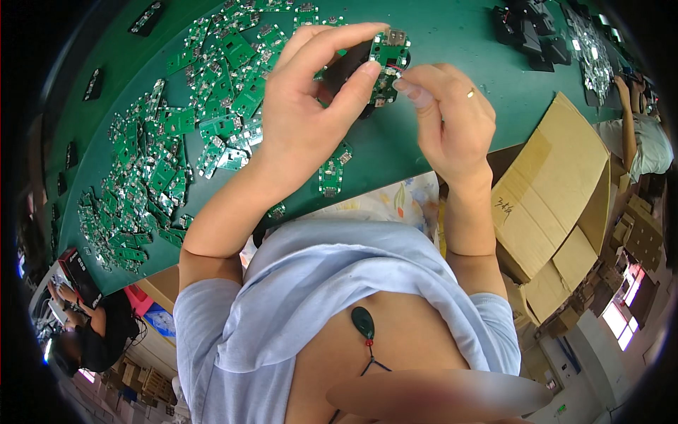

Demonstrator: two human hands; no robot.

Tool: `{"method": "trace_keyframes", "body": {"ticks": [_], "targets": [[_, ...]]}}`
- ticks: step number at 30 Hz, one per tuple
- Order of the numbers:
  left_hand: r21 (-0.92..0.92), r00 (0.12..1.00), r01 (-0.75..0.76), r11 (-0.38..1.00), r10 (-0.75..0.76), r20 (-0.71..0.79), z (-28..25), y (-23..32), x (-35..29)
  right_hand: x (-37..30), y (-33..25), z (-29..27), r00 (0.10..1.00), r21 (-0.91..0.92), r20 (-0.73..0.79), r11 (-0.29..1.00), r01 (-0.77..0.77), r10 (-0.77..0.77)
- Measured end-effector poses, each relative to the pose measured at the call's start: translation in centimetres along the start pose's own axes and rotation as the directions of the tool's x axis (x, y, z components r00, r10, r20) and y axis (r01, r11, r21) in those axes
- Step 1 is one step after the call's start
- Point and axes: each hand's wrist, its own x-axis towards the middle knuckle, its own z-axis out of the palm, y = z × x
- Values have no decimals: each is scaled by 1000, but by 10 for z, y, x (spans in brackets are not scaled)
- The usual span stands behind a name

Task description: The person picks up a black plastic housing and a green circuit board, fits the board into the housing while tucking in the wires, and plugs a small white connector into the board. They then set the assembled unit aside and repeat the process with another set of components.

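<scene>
Between the thumb and fingers of my left hand (300, 116) is a green circuit board (390, 53) with a metal port at its upper end. A black plastic piece (346, 69) shows behind the board, partly covered by my fingers. My right hand (455, 116) is closed in a pinch at the board's right edge. Short thin red and dark wires (393, 67) show beside those fingertips, along with a tiny pale tip; what exactly the pinch holds is too small to tell. One loose green board (330, 177) lies on the table below my left wrist.
Heaps of loose green circuit boards (152, 162) cover the left of the green table (438, 46). Black plastic pieces (533, 35) lie at the far right, near a pile of silvery parts (592, 56). An open cardboard box (551, 184) stands right. Other people work at both sides.
</scene>
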Motion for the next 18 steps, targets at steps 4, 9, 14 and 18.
{"method": "trace_keyframes", "body": {"ticks": [4, 9, 14, 18], "targets": [[122, 999, -42, 992, 44, -11, 0, 1, -2, 2, 0, -5, 997, -95, 53, 993, 64, -59], [155, 996, -79, 985, 82, -17, 1, 2, -3, 5, 3, -6, 989, -168, 83, 977, 132, -119], [167, 996, -86, 982, 91, -23, 2, 5, -3, 6, 4, -6, 985, -200, 60, 965, 170, -161], [179, 995, -88, 980, 95, -29, 3, 4, -2, 7, 3, -6, 985, -205, 74, 964, 166, -154]]}}
